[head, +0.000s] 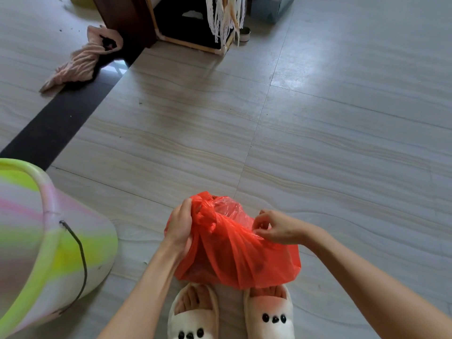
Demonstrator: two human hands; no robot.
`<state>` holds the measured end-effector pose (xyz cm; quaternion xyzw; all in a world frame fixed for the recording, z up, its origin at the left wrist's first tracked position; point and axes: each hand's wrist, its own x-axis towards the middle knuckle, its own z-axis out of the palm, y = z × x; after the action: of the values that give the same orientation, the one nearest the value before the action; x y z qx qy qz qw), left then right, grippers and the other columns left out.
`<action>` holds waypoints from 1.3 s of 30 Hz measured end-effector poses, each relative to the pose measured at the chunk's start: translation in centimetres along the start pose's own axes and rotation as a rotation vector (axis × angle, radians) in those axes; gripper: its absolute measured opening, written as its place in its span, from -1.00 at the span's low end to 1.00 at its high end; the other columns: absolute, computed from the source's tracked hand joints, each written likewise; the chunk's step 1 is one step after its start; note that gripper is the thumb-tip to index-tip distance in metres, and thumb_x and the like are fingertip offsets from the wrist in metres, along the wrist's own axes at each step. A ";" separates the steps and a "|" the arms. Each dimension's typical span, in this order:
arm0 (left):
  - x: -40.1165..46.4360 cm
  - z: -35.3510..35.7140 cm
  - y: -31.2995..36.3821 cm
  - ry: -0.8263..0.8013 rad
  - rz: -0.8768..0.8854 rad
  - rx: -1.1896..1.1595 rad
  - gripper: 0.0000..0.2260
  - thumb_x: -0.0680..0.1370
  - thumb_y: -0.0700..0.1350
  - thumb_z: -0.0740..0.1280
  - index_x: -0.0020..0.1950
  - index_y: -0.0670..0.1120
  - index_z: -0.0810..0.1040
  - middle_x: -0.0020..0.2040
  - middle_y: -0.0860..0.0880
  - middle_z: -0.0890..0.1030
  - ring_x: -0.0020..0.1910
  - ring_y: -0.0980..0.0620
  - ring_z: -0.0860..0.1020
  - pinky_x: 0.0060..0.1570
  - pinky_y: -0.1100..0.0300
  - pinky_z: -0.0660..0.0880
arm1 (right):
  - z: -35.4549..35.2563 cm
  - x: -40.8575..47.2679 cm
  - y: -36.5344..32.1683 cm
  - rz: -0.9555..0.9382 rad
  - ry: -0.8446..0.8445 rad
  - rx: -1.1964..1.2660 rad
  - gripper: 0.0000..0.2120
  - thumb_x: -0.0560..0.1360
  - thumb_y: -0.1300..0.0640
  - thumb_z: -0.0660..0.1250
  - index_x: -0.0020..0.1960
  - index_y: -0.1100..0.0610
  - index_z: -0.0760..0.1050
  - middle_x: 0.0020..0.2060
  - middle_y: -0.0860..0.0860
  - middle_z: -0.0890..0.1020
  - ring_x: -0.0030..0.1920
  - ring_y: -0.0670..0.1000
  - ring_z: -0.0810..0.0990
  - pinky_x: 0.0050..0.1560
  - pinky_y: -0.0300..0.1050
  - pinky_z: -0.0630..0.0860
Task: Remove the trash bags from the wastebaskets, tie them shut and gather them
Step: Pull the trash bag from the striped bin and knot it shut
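A red plastic trash bag [234,255] sits on the tiled floor just in front of my feet, its top partly gathered into a knot at the upper left. My left hand [179,226] grips the bunched plastic beside that knot. My right hand [274,227] pinches a fold of the bag's rim on the right side. A pastel green, pink and white wastebasket [49,253] with a dark wire handle stands to my left, with no bag visible over its rim.
My feet in white slippers [230,314] are right behind the bag. A pink cloth [83,59] lies on the floor at the far left. A dark wooden furniture piece [156,20] with hanging lace stands at the back. A black floor strip [56,123] runs diagonally.
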<state>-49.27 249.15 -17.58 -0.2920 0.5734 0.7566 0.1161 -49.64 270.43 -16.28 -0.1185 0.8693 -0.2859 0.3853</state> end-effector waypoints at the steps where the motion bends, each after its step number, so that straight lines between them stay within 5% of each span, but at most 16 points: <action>1: 0.0 0.0 0.0 0.000 0.000 0.010 -0.68 0.54 -0.16 0.11 -0.20 -0.11 0.65 -0.41 -0.01 0.58 -0.33 0.00 0.49 -0.17 0.02 0.43 | 0.2 0.1 0.2 0.008 0.094 0.011 -0.80 0.54 0.16 0.18 -0.03 0.27 0.51 -0.13 0.11 0.49 -0.09 0.10 0.48 -0.02 -0.10 0.35; 6: -0.4 -0.1 0.4 0.002 0.042 0.254 -0.70 0.53 -0.13 0.12 -0.21 -0.11 0.63 -0.12 -0.19 0.62 -0.04 -0.10 0.55 0.18 -0.14 0.44 | 0.8 0.4 1.2 0.208 0.663 0.033 -0.82 0.57 0.16 0.11 0.04 0.22 0.43 -0.04 0.28 0.61 0.00 0.28 0.55 -0.06 0.06 0.42; 8: -0.8 -0.3 0.7 0.020 0.023 0.343 -0.70 0.41 0.00 0.16 -0.29 -0.08 0.63 -0.19 -0.16 0.62 -0.08 -0.09 0.54 0.12 -0.17 0.46 | 0.9 0.6 1.3 0.239 0.767 0.044 -0.84 0.55 0.19 0.14 0.02 0.22 0.46 -0.05 0.28 0.62 0.00 0.29 0.55 -0.08 0.05 0.40; 10: -1.2 -0.5 1.1 0.079 -0.024 0.311 -0.71 0.41 0.00 0.17 -0.38 -0.07 0.60 -0.41 -0.02 0.58 -0.25 -0.03 0.52 -0.15 0.01 0.46 | 1.0 0.8 1.3 0.296 0.831 0.129 -0.86 0.54 0.22 0.16 -0.01 0.24 0.47 -0.05 0.28 0.62 0.00 0.28 0.55 -0.11 0.01 0.37; 16: -2.4 -1.6 1.6 0.170 -0.043 0.042 -0.74 0.54 -0.25 0.13 -0.31 -0.17 0.50 -0.54 0.01 0.57 -0.59 0.13 0.53 -0.61 0.35 0.43 | 0.8 1.4 2.0 0.539 0.873 0.381 -0.84 0.55 0.21 0.14 -0.01 0.27 0.45 0.03 0.31 0.59 0.10 0.30 0.50 -0.01 0.03 0.38; 20: -2.4 -1.5 1.9 0.195 -0.088 -0.069 -0.74 0.56 -0.20 0.07 -0.26 -0.23 0.45 -0.53 -0.04 0.59 -0.65 0.02 0.52 -0.62 0.33 0.45 | 0.5 1.5 2.2 0.630 0.889 0.446 -0.82 0.54 0.23 0.15 0.02 0.33 0.45 0.07 0.33 0.57 0.14 0.31 0.48 0.04 0.03 0.37; 25: -1.5 -2.5 1.8 0.351 -0.117 -0.317 -0.77 0.58 -0.20 0.00 -0.27 -0.07 0.29 -0.73 0.08 0.26 -0.73 0.15 0.36 -0.62 0.38 0.42 | -0.1 1.4 3.6 0.687 0.912 0.499 -0.79 0.55 0.22 0.16 0.03 0.36 0.46 0.07 0.34 0.57 0.14 0.29 0.48 0.07 0.05 0.37; 31: -0.2 -5.3 0.6 0.407 -0.148 -0.415 -0.77 0.57 -0.20 -0.01 -0.27 -0.04 0.28 -0.69 0.11 0.21 -0.72 0.16 0.25 -0.55 0.37 0.44 | 0.3 2.2 4.6 0.692 0.914 0.512 -0.79 0.54 0.21 0.18 0.01 0.35 0.49 0.05 0.33 0.58 0.11 0.29 0.49 0.09 0.08 0.41; 35: 0.8 -6.4 0.4 0.327 -0.182 -0.373 -0.69 0.58 -0.16 0.07 -0.39 -0.06 0.29 -0.62 0.04 0.31 -0.56 0.06 0.40 -0.35 0.14 0.47 | 0.8 2.6 4.6 0.664 0.966 0.650 -0.82 0.54 0.20 0.18 -0.04 0.31 0.48 -0.14 0.26 0.61 -0.01 0.23 0.55 -0.07 0.00 0.41; 37: 0.9 -6.5 1.3 0.170 -0.196 -0.357 -0.53 0.59 -0.08 0.08 -0.54 -0.08 0.40 -0.57 -0.02 0.46 -0.43 -0.01 0.49 -0.29 0.12 0.48 | 0.6 2.6 4.2 0.568 0.989 0.875 -0.86 0.54 0.22 0.17 -0.13 0.25 0.46 -0.33 0.11 0.56 -0.20 0.14 0.55 -0.23 -0.09 0.40; 39: 0.8 -6.5 2.4 0.015 -0.242 -0.360 -0.50 0.59 -0.01 0.05 -0.45 -0.11 0.56 -0.39 -0.06 0.61 -0.40 -0.01 0.59 -0.37 0.20 0.53 | 0.5 2.6 3.4 0.418 0.946 1.178 -0.86 0.53 0.24 0.18 -0.17 0.08 0.42 -0.30 0.02 0.52 -0.19 0.06 0.51 -0.19 -0.12 0.42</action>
<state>-49.15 242.20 -17.19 -0.3802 0.3908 0.8252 0.1477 -50.98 271.90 -20.08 0.4060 0.6505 -0.6416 0.0192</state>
